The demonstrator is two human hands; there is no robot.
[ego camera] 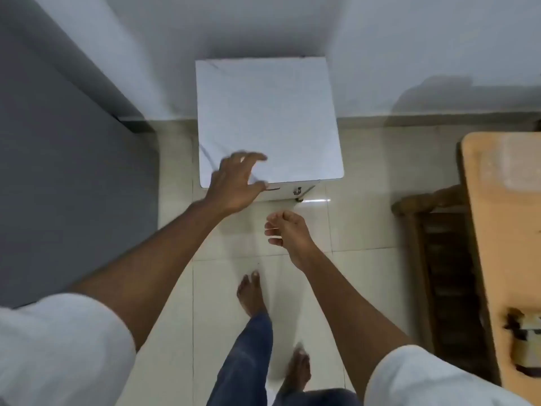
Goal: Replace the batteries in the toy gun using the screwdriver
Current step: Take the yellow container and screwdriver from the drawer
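White cabinet (269, 118) lies just ahead of the left hand (234, 186), fingers spread wide at its near edge. Right hand (288, 230) hangs lower, loosely curled, empty. No toy gun or screwdriver shows.

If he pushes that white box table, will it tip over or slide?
The white cabinet looks boxy and broad, so it probably won't tip. On the glossy floor tiles it would likely slide. The left hand reaches its near edge; the wall behind would block it.

1. A room in a home: a white cabinet (269, 118) stands against plain white walls.
2. Before the cabinet, glossy tiled floor (351, 224) under bare feet.
3. Right of the cabinet, a wooden chair (439, 259) and table (497, 230).
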